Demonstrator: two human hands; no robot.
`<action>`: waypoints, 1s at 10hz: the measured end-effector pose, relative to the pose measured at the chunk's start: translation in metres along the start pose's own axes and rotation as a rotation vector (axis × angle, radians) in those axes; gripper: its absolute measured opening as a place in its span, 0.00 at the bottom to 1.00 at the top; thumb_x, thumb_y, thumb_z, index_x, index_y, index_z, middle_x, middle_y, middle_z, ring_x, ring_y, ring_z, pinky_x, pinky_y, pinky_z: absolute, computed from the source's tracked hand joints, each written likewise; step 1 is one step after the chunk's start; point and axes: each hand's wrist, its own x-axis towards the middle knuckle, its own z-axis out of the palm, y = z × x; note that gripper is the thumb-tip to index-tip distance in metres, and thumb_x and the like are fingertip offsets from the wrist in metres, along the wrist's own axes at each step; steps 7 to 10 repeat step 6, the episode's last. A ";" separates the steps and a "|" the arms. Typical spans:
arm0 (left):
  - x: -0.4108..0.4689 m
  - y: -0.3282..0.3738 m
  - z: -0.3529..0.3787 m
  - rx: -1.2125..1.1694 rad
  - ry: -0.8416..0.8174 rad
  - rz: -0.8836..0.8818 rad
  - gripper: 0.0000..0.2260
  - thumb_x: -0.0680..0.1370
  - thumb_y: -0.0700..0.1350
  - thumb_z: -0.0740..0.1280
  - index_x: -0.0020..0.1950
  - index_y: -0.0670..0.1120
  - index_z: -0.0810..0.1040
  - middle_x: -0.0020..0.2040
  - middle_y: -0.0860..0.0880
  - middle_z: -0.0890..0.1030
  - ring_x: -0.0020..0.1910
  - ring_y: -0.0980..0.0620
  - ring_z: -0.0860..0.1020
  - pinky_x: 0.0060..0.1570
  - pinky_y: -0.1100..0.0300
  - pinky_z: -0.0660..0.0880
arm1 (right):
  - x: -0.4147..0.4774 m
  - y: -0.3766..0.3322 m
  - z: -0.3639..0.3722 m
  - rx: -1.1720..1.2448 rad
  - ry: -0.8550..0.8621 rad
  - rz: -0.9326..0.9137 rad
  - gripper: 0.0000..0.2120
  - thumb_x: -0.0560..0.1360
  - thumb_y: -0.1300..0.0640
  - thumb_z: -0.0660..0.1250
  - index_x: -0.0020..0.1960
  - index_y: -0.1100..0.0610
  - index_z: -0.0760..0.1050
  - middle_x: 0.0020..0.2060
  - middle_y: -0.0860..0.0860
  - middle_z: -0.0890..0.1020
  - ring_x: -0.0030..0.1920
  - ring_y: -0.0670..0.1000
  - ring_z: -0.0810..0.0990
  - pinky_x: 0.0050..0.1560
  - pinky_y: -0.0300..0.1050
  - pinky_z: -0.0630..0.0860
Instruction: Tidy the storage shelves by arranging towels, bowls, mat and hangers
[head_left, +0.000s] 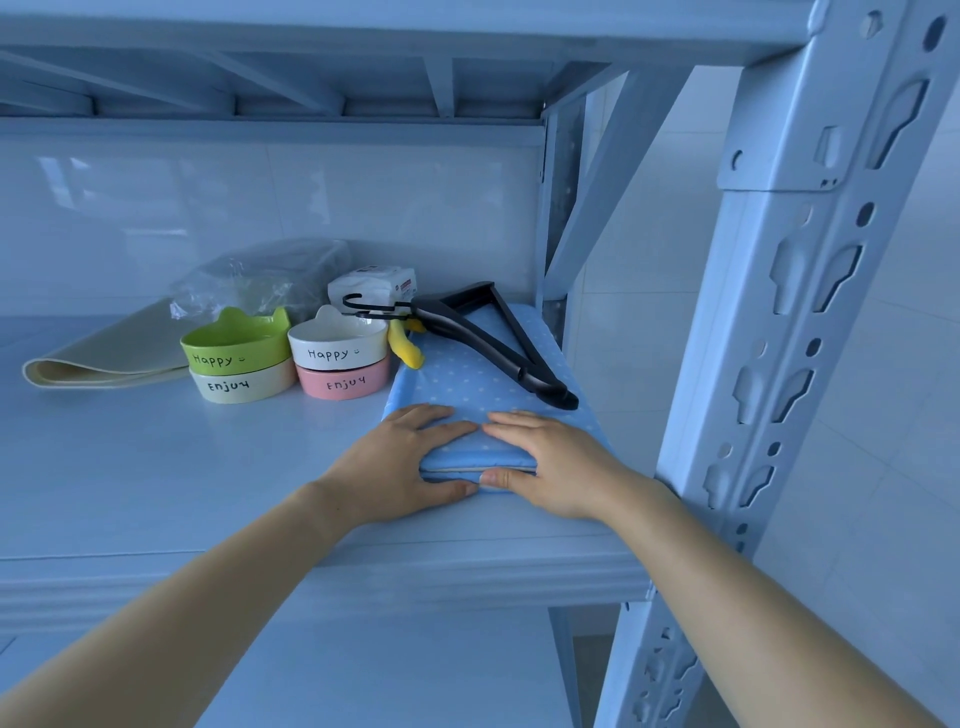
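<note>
Front left: bare shelf (156, 467), open passage.
Middle: bowls (291, 358) in two stacks, side by side.
Rear: bag (260, 280) behind bowls.
Right: post (779, 364) close beside pad (467, 384); hangers (493, 343) lie on it.

Folded blue dotted towel (462, 382) lies flat; black hangers (485, 338) atop it, stacked bowls (337, 353) left, beige mat (104, 358) farther left.

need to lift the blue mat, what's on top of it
On the mat: black hangers across the far half, a yellow item overlapping the far left corner, the left hand and right hand holding the near end. Anything beneath them is hidden.
</note>
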 end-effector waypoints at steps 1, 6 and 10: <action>-0.001 0.003 -0.003 0.028 -0.039 -0.048 0.31 0.69 0.66 0.65 0.70 0.63 0.62 0.73 0.57 0.61 0.72 0.57 0.58 0.69 0.49 0.62 | -0.001 -0.002 0.000 0.065 0.032 0.031 0.31 0.72 0.39 0.66 0.71 0.48 0.64 0.73 0.42 0.63 0.73 0.42 0.58 0.68 0.35 0.53; -0.061 0.019 -0.048 0.138 0.105 0.029 0.20 0.78 0.60 0.56 0.67 0.56 0.71 0.68 0.53 0.69 0.65 0.51 0.69 0.63 0.46 0.66 | -0.031 -0.065 -0.003 -0.018 0.314 0.046 0.19 0.74 0.43 0.65 0.60 0.51 0.76 0.58 0.43 0.78 0.61 0.46 0.74 0.58 0.46 0.73; -0.061 0.019 -0.048 0.138 0.105 0.029 0.20 0.78 0.60 0.56 0.67 0.56 0.71 0.68 0.53 0.69 0.65 0.51 0.69 0.63 0.46 0.66 | -0.031 -0.065 -0.003 -0.018 0.314 0.046 0.19 0.74 0.43 0.65 0.60 0.51 0.76 0.58 0.43 0.78 0.61 0.46 0.74 0.58 0.46 0.73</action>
